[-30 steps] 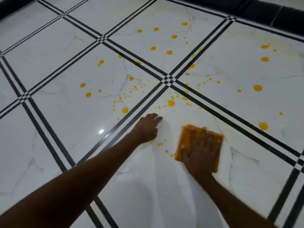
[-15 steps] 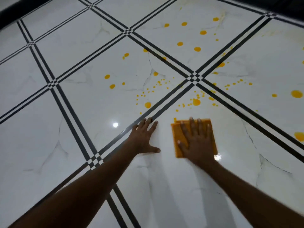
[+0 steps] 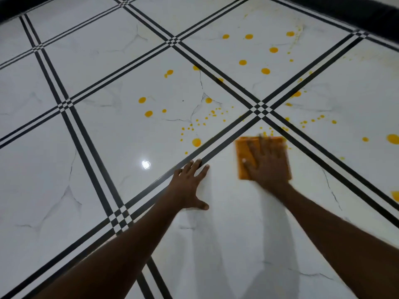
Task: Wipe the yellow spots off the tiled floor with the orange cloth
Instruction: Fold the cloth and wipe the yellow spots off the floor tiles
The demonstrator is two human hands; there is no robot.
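The orange cloth lies flat on the white tiled floor, and my right hand presses down on it with fingers spread; both are blurred. Its far edge touches a few small yellow spots near the black tile lines. My left hand rests flat on the floor to the cloth's left, fingers apart, holding nothing. More yellow spots scatter over the tiles beyond and to the right, including a large one at the right edge.
Double black grout lines cross the floor diagonally. A dark skirting or wall base runs along the far right. A bright light reflection shines on the tile left of my left hand.
My right hand has pushed the cloth forward and to the right, up to the small spots by the black lines. My left hand stays planted flat on the floor.
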